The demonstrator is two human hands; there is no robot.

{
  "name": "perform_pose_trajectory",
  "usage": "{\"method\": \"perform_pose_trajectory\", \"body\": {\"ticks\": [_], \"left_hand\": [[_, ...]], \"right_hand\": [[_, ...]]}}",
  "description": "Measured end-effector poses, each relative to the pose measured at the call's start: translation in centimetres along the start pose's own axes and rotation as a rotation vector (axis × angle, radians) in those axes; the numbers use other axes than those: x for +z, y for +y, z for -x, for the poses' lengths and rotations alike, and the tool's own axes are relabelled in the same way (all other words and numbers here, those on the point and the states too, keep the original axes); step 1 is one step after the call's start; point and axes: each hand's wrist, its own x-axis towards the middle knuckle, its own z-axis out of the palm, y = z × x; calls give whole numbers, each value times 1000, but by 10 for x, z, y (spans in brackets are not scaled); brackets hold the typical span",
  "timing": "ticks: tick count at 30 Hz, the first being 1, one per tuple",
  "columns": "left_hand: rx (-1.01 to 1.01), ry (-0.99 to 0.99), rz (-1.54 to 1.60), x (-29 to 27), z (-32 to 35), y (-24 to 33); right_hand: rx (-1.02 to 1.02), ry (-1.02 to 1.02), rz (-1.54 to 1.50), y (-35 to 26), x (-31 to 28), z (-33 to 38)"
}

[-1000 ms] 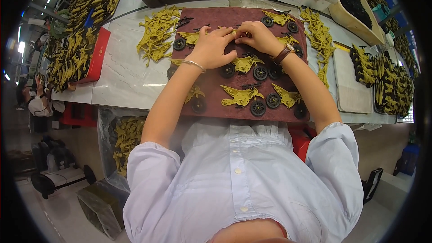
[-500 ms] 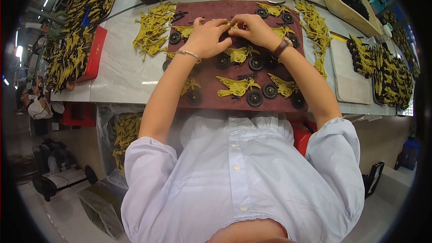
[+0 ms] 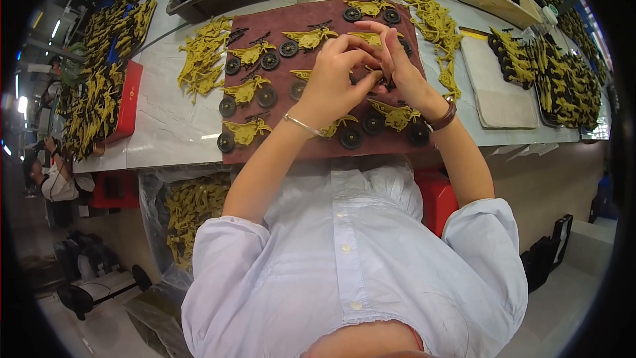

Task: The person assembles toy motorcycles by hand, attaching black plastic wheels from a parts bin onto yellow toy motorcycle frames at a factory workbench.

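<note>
A small dark piece (image 3: 387, 83) sits where the left grip (image 3: 336, 78) and right grip (image 3: 407, 82) meet, above the maroon mat (image 3: 285, 16). The left thumb and forefinger are close together beside it, the right fingers partly raised; whether either pinches it, I cannot tell. Handling it well probably wants one side steady, the other pressing gently and squarely. Yellow bikes (image 3: 245, 91) line the mat on a pale surface (image 3: 162, 103); beyond stand a dark bin (image 3: 232, 3), a red box (image 3: 131, 103) and, far left, another person (image 3: 58, 182)

Left hand (image 3: 339, 78) and right hand (image 3: 405, 78) have shifted rightward and nearer over the maroon mat (image 3: 286, 16).
</note>
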Motion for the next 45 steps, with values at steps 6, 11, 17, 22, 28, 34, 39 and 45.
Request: {"method": "perform_pose_trajectory", "body": {"ticks": [6, 11, 17, 22, 28, 34, 39, 45], "left_hand": [[-208, 45, 297, 7, 8, 29], [-159, -43, 167, 15, 24, 39], [-17, -241, -27, 37, 44, 43], [-57, -296, -29, 40, 50, 49], [-125, -288, 90, 40, 54, 46], [76, -271, -187, 38, 53, 39], [76, -380, -226, 37, 59, 34], [81, -387, -231, 36, 60, 33]], "right_hand": [[-51, 139, -76, 9, -26, 29], [-120, 159, 254, 6, -34, 60], [-314, -13, 835, 9, -25, 88], [-313, 3, 830, 25, -25, 101], [-221, 83, 866, 30, -23, 108], [-275, 124, 977, 39, -27, 107], [-284, 94, 986, 37, -28, 104], [-274, 86, 960, 37, -26, 104]]}}
